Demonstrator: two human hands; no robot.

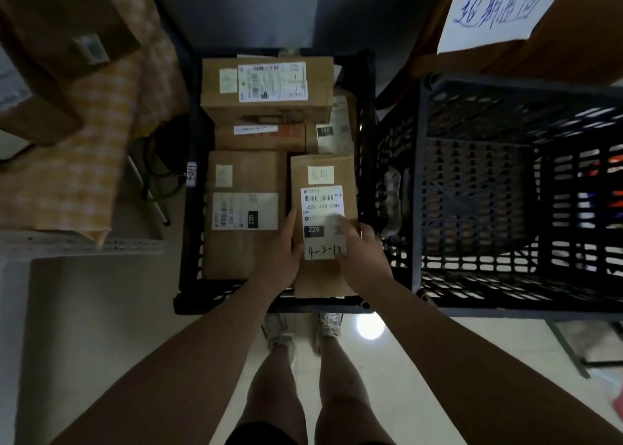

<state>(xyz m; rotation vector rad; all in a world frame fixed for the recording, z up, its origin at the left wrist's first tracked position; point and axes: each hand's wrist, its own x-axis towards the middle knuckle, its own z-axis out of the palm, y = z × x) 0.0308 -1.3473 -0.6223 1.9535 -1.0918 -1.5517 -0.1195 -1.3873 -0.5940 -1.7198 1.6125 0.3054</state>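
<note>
Here the left hand point(281, 242) and right hand point(359, 252) clamp the near end of the labelled parcel point(320, 171), one on each side, in the near right corner of the black crate point(193, 242). Handling it well likely means keeping it straight and level, clear of the neighbouring box point(246, 252).

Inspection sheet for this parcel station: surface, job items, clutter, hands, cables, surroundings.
Surface: pale glossy floor, light glare on it.
Job's things: labelled parcel marked 4-3-13, in the full black crate of boxes.
Clutter: cardboard boxes and checked cloth at left.
Hands: left hand and right hand both grip the parcel.
Cables: cable loop left of the full crate.
Surroundings: empty-looking black crate at right; handwritten sign above it.
</note>
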